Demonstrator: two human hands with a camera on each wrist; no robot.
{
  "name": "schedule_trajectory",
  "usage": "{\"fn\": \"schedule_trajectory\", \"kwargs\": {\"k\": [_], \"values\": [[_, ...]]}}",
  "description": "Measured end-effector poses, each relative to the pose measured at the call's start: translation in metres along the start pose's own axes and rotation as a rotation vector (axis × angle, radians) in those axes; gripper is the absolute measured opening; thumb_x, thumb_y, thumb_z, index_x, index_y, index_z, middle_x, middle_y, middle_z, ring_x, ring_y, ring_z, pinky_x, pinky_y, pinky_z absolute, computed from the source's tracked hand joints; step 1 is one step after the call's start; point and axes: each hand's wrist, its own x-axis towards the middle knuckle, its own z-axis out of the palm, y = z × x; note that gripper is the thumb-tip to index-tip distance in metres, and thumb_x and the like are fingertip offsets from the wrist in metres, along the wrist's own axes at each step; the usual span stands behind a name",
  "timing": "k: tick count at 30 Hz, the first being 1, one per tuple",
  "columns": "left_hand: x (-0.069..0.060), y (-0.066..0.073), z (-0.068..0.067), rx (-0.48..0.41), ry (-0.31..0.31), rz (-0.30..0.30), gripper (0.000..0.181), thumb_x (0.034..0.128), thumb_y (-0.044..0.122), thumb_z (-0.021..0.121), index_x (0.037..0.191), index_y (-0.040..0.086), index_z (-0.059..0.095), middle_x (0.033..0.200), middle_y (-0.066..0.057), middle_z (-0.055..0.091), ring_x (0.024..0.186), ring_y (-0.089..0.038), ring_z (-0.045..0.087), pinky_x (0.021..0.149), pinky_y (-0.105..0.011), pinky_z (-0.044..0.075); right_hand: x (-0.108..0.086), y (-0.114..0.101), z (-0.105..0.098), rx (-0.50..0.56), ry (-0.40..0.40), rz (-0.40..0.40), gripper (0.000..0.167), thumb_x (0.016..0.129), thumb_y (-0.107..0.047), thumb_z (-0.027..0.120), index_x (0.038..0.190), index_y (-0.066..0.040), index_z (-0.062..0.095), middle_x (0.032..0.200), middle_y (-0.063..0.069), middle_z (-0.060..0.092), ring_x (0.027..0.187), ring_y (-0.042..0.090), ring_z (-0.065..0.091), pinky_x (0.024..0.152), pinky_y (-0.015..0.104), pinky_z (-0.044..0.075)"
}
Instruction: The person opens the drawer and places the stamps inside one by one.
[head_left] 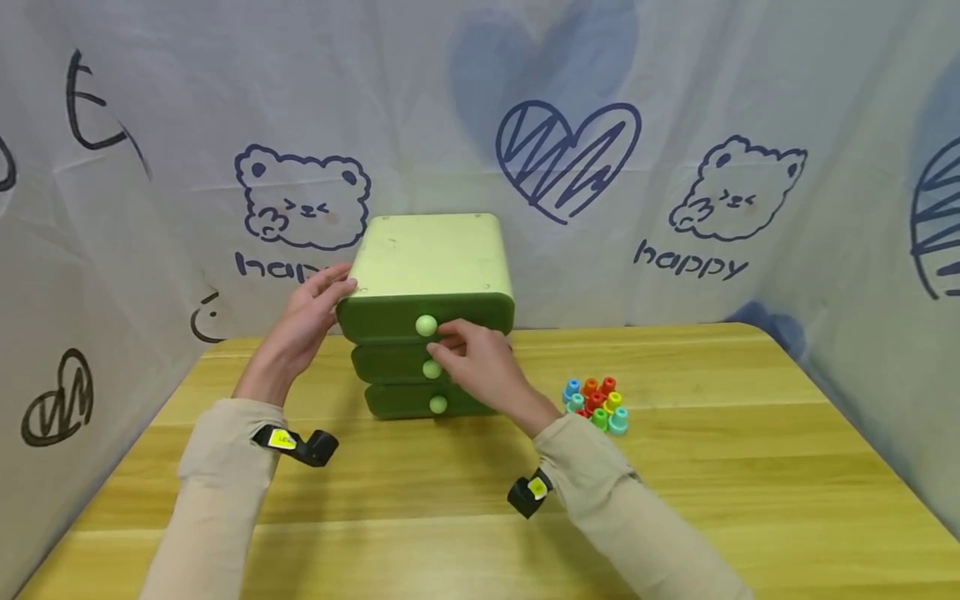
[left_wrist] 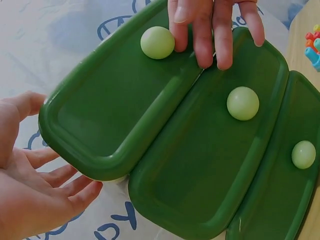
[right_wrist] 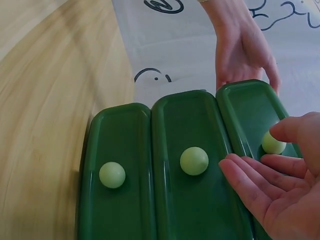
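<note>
In the head view, we are observing a green three-drawer cabinet (head_left: 431, 254), which is standing at the centre of the frame on a wood-grain table (head_left: 795, 500). At left of centre, we are seeing the left hand (head_left: 303, 317) spreading its fingers loosely and resting them against the cabinet's upper left side. Just right of centre, the right hand (head_left: 483, 362) is reaching across the drawer fronts, its thumb and bent fingers standing apart beside the top knob (head_left: 426, 326); we are finding it hard to tell whether a fingertip is touching it. Below, the middle knob (head_left: 432, 369) and the bottom knob (head_left: 438, 404) are projecting from their drawers, which are all sitting closed. Right of centre, we are noting a cluster of coloured pegs (head_left: 596, 401) standing on the table. Across the upper frame, a pale sheet (head_left: 420, 125) is displaying hearts, bears and the word "happy".
</note>
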Motion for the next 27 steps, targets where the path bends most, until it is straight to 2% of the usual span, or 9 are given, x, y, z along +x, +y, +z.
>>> {"fn": "schedule_trajectory", "kwargs": {"k": [7, 14, 19, 22, 27], "values": [[-0.001, -0.001, -0.001, 0.021, 0.014, -0.013, 0.064, 0.1019, 0.029, 0.045, 0.154, 0.004, 0.018, 0.157, -0.015, 0.018, 0.138, -0.025, 0.025, 0.113, -0.044, 0.021, 0.005, -0.001, 0.005, 0.075, 0.023, -0.007, 0.029, 0.096, -0.021, 0.061, 0.115, 0.001, 0.065, 0.094, 0.009, 0.070, 0.076, 0.021, 0.067, 0.060, 0.024, 0.054], [0.001, -0.002, 0.002, 0.041, 0.013, -0.021, 0.065, 0.1015, 0.028, 0.046, 0.154, 0.003, 0.016, 0.157, -0.016, 0.017, 0.139, -0.027, 0.024, 0.114, -0.043, 0.021, 0.007, -0.002, 0.006, 0.018, 0.075, 0.015, 0.033, 0.094, -0.031, 0.064, 0.109, -0.001, 0.068, 0.088, 0.005, 0.071, 0.061, 0.012, 0.063, 0.058, 0.026, 0.053], [0.003, -0.006, 0.001, 0.016, 0.010, -0.025, 0.066, 0.1011, 0.029, 0.048, 0.154, 0.005, 0.016, 0.158, -0.013, 0.015, 0.138, -0.026, 0.025, 0.114, -0.041, 0.022, 0.009, -0.003, 0.015, -0.056, 0.221, -0.037, 0.030, 0.089, -0.033, 0.070, 0.093, -0.003, 0.072, 0.081, 0.004, 0.071, 0.065, 0.010, 0.064, 0.061, 0.023, 0.052], [0.003, -0.006, 0.001, -0.007, 0.015, -0.030, 0.066, 0.1008, 0.027, 0.049, 0.154, 0.005, 0.017, 0.157, -0.014, 0.016, 0.137, -0.026, 0.026, 0.114, -0.041, 0.021, 0.010, -0.002, 0.024, -0.079, 0.322, -0.077, 0.028, 0.088, -0.030, 0.072, 0.086, -0.002, 0.072, 0.074, 0.004, 0.070, 0.061, 0.010, 0.064, 0.058, 0.021, 0.051], [0.003, -0.004, 0.000, -0.023, 0.035, -0.043, 0.066, 0.0999, 0.026, 0.051, 0.153, 0.004, 0.020, 0.154, -0.017, 0.020, 0.135, -0.026, 0.028, 0.114, -0.040, 0.023, 0.010, -0.002, 0.031, -0.049, 0.393, -0.097, 0.026, 0.089, -0.026, 0.071, 0.086, -0.001, 0.071, 0.072, 0.006, 0.070, 0.057, 0.010, 0.062, 0.053, 0.020, 0.050]]}}
